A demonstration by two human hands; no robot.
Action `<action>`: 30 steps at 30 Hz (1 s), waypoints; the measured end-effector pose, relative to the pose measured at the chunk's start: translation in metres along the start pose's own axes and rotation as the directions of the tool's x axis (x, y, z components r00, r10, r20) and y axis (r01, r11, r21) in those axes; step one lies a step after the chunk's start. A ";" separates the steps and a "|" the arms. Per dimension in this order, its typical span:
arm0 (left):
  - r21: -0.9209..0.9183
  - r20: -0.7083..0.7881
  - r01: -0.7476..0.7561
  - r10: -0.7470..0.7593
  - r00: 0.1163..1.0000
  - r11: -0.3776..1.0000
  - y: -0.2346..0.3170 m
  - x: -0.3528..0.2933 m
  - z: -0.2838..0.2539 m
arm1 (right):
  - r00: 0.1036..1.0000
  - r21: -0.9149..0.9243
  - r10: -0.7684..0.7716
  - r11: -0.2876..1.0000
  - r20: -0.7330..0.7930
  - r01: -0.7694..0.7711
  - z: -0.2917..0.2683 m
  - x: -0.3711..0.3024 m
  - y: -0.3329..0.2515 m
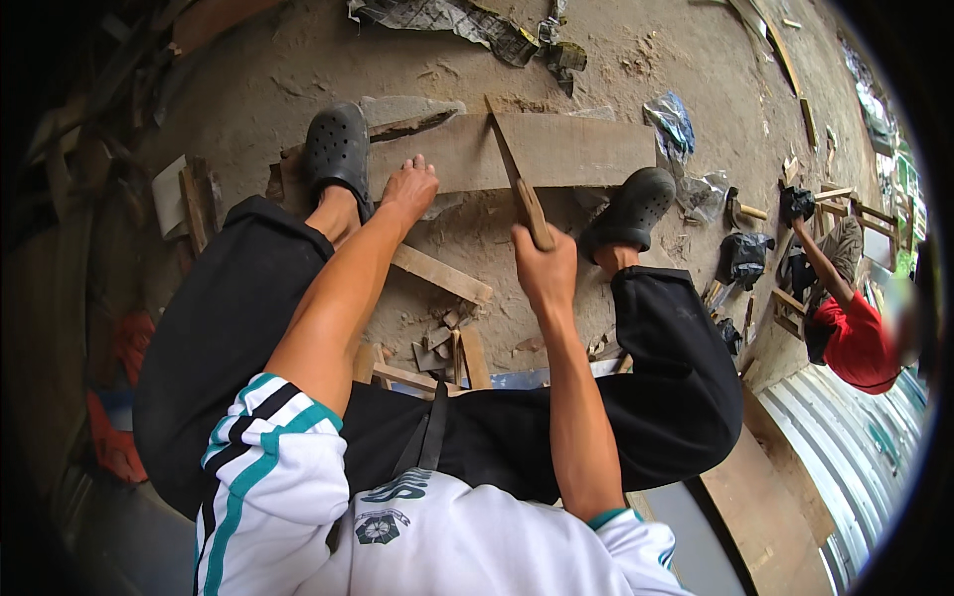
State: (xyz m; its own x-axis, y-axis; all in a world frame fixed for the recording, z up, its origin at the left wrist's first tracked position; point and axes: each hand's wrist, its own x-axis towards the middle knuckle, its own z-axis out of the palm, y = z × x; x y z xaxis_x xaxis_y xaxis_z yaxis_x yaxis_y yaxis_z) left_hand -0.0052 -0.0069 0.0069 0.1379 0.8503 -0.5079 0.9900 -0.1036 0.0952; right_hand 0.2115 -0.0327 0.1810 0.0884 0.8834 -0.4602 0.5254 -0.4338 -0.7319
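A wide wooden board (586, 151) lies crosswise before me, with my black clogs at either end of it. My right hand (548, 268) is closed round the wooden handle of a handsaw (509, 157), whose narrow blade crosses the board and points away from me. Sawdust shows around the blade's far tip. On the board's near edge, left of the saw, my left hand (410, 187) presses down with its fingers stretched along the wood. How deep the blade sits in the board I cannot tell.
Wood offcuts (452, 348) lie between my legs, near a narrow plank (437, 273). A hammer (745, 209) and black plastic bags (745, 258) are at the right. Farther right a person in a red shirt (860, 338) sits bent over. Torn paper (462, 28) lies on the dirt ahead.
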 end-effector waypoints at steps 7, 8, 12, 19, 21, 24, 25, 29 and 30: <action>0.024 -0.001 0.001 -0.001 1.000 1.000 -0.005 -0.004 -0.003 | 0.997 0.015 -0.069 0.998 0.020 0.069 -0.009 -0.066 -0.001; 0.023 0.013 0.005 -0.005 1.000 1.000 -0.006 -0.005 -0.007 | 0.999 0.058 -0.042 0.997 0.013 0.041 -0.007 -0.069 0.005; -0.028 -0.095 0.035 -0.038 0.995 0.999 0.010 0.001 0.008 | 1.000 0.048 -0.019 0.999 -0.001 0.019 0.010 -0.009 0.003; -0.154 -0.034 0.157 -0.164 0.986 0.975 0.013 -0.005 -0.011 | 1.000 0.000 -0.005 1.000 0.011 0.005 -0.010 -0.044 -0.009; -0.164 -0.098 0.132 -0.149 0.984 0.978 0.012 -0.008 0.000 | 1.000 0.041 0.004 0.999 0.001 -0.004 -0.002 -0.017 -0.017; -0.161 -0.163 0.138 -0.164 0.973 0.977 0.006 -0.008 0.015 | 0.999 0.046 0.001 0.999 0.032 -0.002 -0.001 -0.033 -0.013; -0.165 -0.152 0.154 -0.179 0.972 0.974 0.005 -0.008 0.015 | 0.999 0.036 -0.022 0.999 0.037 0.021 -0.006 -0.051 -0.016; -0.188 0.019 0.195 -0.195 0.981 0.963 0.022 -0.005 -0.016 | 0.996 0.046 -0.080 0.996 -0.034 0.081 0.012 -0.017 0.007; -0.177 0.017 0.189 -0.189 0.982 0.966 0.023 -0.004 -0.015 | 0.992 0.040 -0.114 0.992 -0.050 0.116 0.018 -0.003 -0.001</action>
State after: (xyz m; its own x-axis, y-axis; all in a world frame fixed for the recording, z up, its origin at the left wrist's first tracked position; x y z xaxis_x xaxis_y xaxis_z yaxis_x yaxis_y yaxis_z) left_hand 0.0167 -0.0051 0.0246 -0.0509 0.8459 -0.5309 0.9774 0.1513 0.1474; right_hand 0.1955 -0.0380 0.1735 0.0705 0.9348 -0.3480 0.4977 -0.3353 -0.7999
